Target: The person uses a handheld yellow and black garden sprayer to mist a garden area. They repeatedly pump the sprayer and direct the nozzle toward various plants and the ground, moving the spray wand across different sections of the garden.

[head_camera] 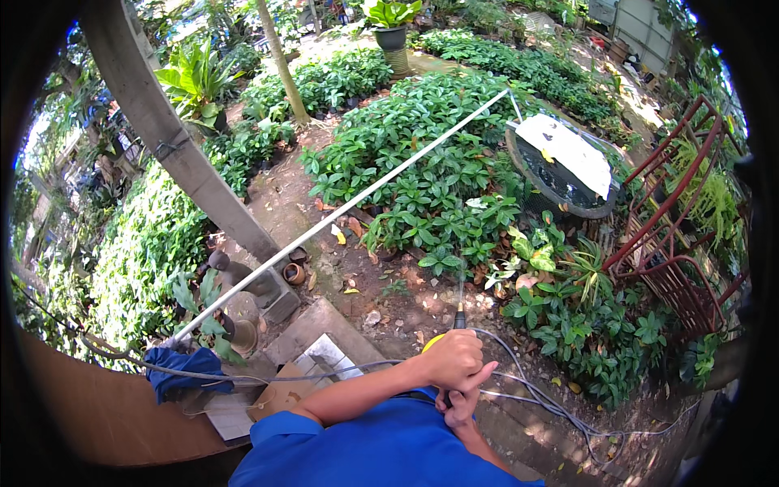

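In front of my blue shirt I hold a spray gun [460, 319] with a black barrel and a brass-coloured nozzle tip. My left hand [455, 360] is closed around it just behind the barrel. Lower and closer to my body, my right hand [461, 404] grips its dark rear part, mostly hidden by the fingers. A fine spray [461, 277] leaves the tip towards the low leafy plants [426, 158]. Beside my left hand a yellow round part [431, 343] shows; what it belongs to is hidden.
A grey hose [535, 389] loops on the ground at right. A long white pole [347, 207] crosses diagonally. At right stand a round mesh-topped stand [563, 182] and a red metal chair frame [663, 243]. Tiles [331, 353], cardboard [286, 389] and a concrete post [195, 164] are at left.
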Available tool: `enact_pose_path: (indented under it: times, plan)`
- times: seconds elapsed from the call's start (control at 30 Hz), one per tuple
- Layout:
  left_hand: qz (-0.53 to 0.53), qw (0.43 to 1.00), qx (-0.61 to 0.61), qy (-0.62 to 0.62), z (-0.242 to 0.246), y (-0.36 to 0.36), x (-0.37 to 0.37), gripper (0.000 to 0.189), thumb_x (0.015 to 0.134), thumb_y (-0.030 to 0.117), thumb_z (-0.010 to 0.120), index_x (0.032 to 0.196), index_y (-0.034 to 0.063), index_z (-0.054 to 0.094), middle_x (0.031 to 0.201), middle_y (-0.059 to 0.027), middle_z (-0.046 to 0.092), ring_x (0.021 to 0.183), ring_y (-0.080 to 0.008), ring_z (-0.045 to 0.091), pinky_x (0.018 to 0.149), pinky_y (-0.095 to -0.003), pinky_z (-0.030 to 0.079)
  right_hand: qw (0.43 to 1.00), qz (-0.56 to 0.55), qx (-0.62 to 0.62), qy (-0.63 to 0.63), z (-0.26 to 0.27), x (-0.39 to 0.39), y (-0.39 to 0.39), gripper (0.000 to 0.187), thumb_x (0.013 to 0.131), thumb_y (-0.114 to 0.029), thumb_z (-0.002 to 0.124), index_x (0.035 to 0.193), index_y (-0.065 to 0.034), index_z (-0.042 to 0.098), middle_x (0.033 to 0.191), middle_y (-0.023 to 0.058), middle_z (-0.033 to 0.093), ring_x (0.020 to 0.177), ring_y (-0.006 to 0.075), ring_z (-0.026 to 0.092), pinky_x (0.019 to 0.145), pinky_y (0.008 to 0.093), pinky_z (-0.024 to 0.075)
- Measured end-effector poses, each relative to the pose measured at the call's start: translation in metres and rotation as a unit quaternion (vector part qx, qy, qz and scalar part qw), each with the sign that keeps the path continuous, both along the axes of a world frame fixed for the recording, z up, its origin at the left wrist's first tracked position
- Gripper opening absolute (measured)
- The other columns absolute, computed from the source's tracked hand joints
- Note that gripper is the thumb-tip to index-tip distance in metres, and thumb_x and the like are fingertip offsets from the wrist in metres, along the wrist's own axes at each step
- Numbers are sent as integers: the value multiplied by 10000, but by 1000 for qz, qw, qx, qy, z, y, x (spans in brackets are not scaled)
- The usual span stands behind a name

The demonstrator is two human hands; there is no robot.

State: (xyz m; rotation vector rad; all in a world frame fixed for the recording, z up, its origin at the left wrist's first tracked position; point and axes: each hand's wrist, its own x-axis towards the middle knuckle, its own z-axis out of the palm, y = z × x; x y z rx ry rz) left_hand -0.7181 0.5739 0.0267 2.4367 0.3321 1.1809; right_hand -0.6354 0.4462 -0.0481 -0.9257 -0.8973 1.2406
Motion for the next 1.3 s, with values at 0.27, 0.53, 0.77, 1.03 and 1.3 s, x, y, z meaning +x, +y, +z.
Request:
enact_pose_path:
  times: [0.27,0.53,0.77,1.03,1.3]
  plan:
    - [-101,994,8,34,6,0,53,426,821,139,710,449,93,507,501,-35,473,487,-236,494,517,-376,411,992,-91,-66,52,-6,27,-17,364,878,-284,530,969,68,551,615,100,523,422,159,484,378,275,371]
    - [-226,974,-1,34,9,-2,128,396,820,144,706,466,81,540,501,-42,527,505,-247,520,534,-373,426,977,-203,-41,43,-6,69,-31,336,858,-259,531,928,69,550,624,108,524,432,159,485,389,280,383]
    - [-334,942,6,14,11,-6,203,345,801,102,717,491,75,568,501,-34,512,492,-239,506,523,-368,403,951,-308,-6,39,-1,111,-35,303,917,-213,513,702,1,521,560,56,510,449,131,484,406,277,367]
    - [-427,904,1,27,16,-38,246,326,800,82,698,505,71,558,504,-30,498,481,-233,496,538,-357,407,921,-389,-5,25,1,129,-63,363,948,-287,564,724,-5,514,589,50,503,454,121,477,403,264,357]
    - [-402,914,-31,31,-2,-109,226,371,818,105,700,484,71,543,489,-37,511,448,-252,480,492,-376,393,933,-351,-67,48,2,112,-139,352,914,-304,536,766,16,533,564,56,491,434,129,474,395,265,369]
